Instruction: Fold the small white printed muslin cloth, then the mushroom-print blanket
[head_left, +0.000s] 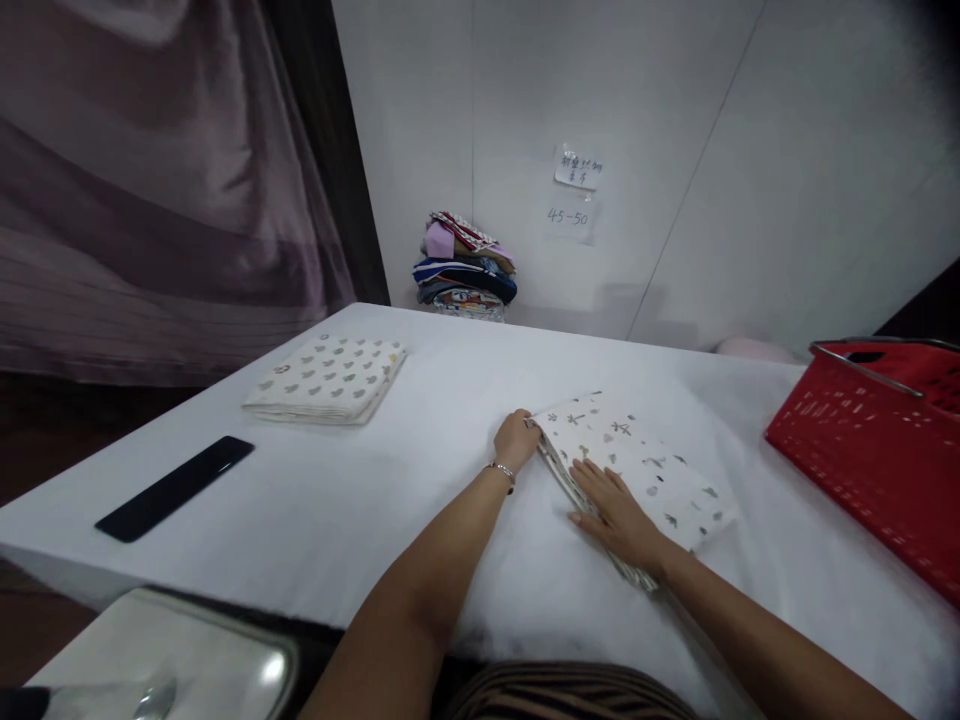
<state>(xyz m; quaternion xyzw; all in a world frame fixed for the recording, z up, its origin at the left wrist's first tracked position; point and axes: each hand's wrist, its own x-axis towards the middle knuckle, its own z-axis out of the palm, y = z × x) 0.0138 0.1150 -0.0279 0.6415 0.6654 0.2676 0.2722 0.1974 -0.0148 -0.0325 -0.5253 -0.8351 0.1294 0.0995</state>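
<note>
beneath the right hand [616, 515], some folded cloth [637, 450] is hidden.

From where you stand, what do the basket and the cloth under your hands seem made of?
Basket: probably glossy red plastic, judging by its moulded holes; the handle looks like metal wire. Cloth: likely matte cotton, softly creased.

It looked like a workroom for cloth (a plain one, with pale walls). Printed cloths [637, 450] lay on a big white table [420, 480]. Behind the table were a cloth pile [466, 270] and handwritten signs [578, 170]. A shiny curtain [150, 200] hung to its left, and a red basket [862, 475] sat at its right end.
</note>
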